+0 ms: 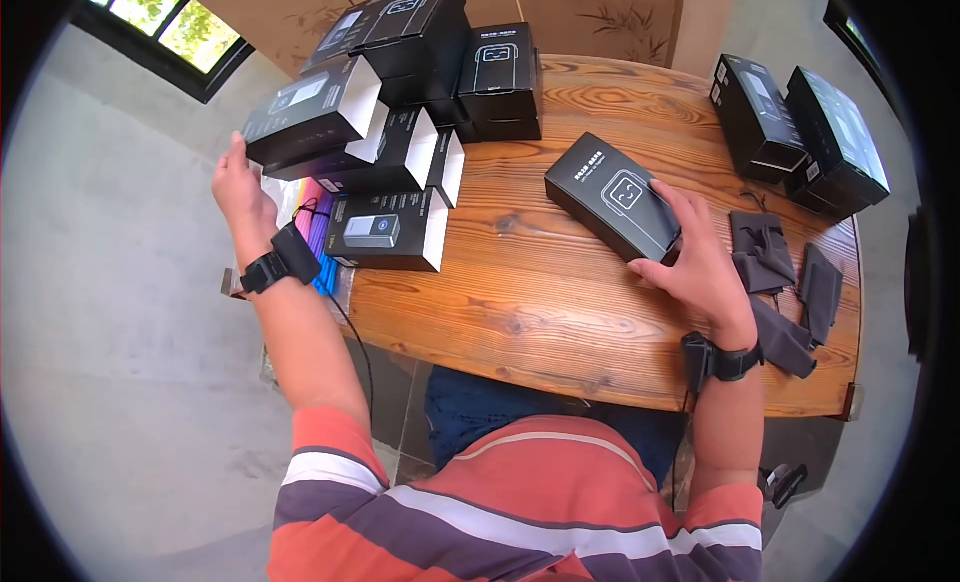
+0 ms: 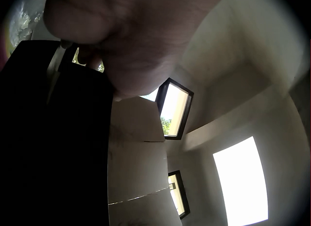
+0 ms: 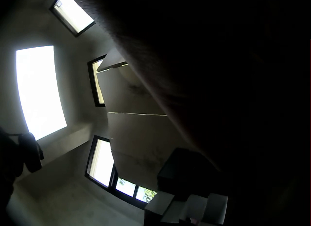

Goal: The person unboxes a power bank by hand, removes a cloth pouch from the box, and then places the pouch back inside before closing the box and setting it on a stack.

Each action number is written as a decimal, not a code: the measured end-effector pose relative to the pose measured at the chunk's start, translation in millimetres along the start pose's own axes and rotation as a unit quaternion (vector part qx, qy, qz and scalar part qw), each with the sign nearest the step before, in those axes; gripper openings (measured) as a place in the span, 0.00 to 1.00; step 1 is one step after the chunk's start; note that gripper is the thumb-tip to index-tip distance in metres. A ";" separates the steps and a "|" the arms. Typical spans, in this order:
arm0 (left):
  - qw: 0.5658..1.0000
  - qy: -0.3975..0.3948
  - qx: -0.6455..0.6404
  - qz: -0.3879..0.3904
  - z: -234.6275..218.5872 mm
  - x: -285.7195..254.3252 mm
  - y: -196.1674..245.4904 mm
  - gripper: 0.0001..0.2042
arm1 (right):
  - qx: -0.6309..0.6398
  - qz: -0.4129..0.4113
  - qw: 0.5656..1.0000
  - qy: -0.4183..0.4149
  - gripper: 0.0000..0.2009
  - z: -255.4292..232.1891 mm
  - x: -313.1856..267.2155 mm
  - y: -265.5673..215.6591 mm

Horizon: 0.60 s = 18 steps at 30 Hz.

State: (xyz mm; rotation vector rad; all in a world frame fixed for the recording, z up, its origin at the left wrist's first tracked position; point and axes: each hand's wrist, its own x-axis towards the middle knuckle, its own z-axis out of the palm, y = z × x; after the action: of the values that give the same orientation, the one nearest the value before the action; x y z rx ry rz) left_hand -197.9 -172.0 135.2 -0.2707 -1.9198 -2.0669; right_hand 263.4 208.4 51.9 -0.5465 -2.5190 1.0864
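Observation:
My left hand (image 1: 240,187) is at the left end of a stack of black boxes, its extended fingers against the end of the upper box (image 1: 305,107). In the left wrist view the hand (image 2: 136,41) lies along the edge of a dark box (image 2: 58,138). My right hand (image 1: 705,257) grips the near right end of a black box (image 1: 610,197) on the table, thumb on the near side and fingers over the far side. White lettering and a rounded square icon mark that box. The right wrist view is mostly dark around the hand.
More black boxes (image 1: 410,22) are piled at the back left of the wooden table (image 1: 510,312). Two others (image 1: 755,117) stand at the back right. Dark grey pouches (image 1: 763,252) lie by the right edge. Colourful plastic packets (image 1: 318,232) lie by the left stack.

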 end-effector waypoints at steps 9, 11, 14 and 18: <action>0.976 -0.098 -0.175 0.090 15.4 -81.3 53.9 0.13 | 0.217 -0.002 0.976 0.034 0.39 -11.4 6.2 16.2; 0.972 -0.113 -0.197 0.055 28.2 -104.9 55.5 0.13 | 0.322 -0.050 0.945 0.021 0.41 -17.0 7.1 19.8; 0.971 -0.145 -0.189 0.006 43.3 -126.2 43.1 0.13 | 0.419 -0.074 0.905 0.023 0.46 -22.6 1.6 19.8; 0.961 -0.190 -0.189 -0.063 62.2 -148.6 27.3 0.13 | 0.436 -0.086 0.896 -0.014 0.47 -28.8 -2.5 26.2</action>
State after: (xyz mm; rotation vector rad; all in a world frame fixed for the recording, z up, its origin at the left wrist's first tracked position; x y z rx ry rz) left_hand -53.7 -97.6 115.3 -0.6936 -1.7530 -2.6197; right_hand 284.1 241.5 50.6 -0.0434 -1.7535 1.9471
